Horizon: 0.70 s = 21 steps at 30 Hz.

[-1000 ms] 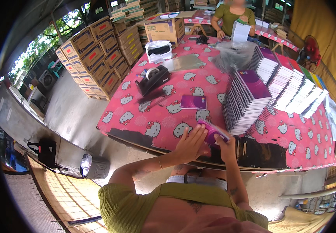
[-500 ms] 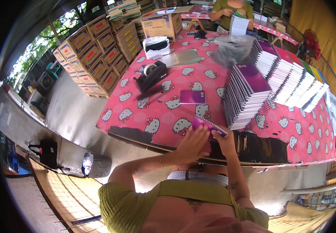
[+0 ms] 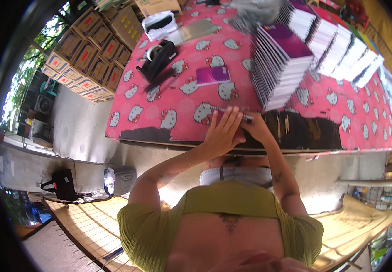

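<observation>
At the near edge of the table, a spiral-bound notebook point(image 3: 247, 119) lies under my hands, mostly hidden by them. My left hand point(image 3: 223, 130) rests flat across its cover, fingers stretched out. My right hand point(image 3: 257, 128) grips its right end, the fingers closed round the edge. A little farther off lies a small purple notebook point(image 3: 213, 75) on the pink patterned cloth. To the right rises a tall stack of purple-covered spiral notebooks point(image 3: 283, 68).
A black tape dispenser point(image 3: 158, 61) stands at the left, with a white package point(image 3: 159, 26) behind it. More notebook stacks point(image 3: 341, 54) fill the right side. Crumpled clear plastic point(image 3: 255, 16) lies at the back. Brown cartons point(image 3: 87, 56) are piled beyond the table's left edge.
The view has tilted down, so the table sits higher in the picture. My left hand has slid slightly right over the notebook. The person across the table is out of view.
</observation>
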{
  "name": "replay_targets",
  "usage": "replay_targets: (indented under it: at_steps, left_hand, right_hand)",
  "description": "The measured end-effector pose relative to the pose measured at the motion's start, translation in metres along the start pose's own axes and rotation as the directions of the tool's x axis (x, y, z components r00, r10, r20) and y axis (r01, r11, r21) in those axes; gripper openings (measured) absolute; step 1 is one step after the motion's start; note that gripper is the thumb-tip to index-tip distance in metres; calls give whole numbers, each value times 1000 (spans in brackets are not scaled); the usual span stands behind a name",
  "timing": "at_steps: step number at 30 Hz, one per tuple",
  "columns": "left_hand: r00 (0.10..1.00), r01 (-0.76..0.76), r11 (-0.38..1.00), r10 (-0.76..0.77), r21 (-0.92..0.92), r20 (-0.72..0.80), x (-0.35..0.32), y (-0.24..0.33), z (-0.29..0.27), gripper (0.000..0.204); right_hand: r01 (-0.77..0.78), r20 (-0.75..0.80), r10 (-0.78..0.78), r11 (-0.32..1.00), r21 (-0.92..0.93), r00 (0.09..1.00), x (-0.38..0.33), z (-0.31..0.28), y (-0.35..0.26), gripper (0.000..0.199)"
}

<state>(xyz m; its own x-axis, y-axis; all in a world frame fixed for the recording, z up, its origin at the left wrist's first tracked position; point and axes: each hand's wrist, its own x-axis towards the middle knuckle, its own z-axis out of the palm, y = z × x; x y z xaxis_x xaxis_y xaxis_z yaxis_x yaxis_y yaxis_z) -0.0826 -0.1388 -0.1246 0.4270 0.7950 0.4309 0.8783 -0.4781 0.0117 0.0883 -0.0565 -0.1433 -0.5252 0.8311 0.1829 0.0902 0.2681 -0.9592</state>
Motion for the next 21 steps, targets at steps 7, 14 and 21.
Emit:
replay_targets:
  at_steps: [7, 14, 21]
  left_hand:
    - [1000, 13, 1000, -13, -17, 18, 20, -3, -7, 80]
    - [995, 71, 997, -73, -35, -62, 42, -2, -15, 70]
    - [983, -13, 964, -36, -264, -182, 45, -23, -13, 27]
  right_hand:
    - [-108, 33, 107, 993, 39, 994, 4, -2, 1, 32]
    - [65, -7, -65, 996, 58, 998, 3, 2, -1, 30]
    - [35, -54, -52, 959, -280, 997, -5, -9, -27, 34]
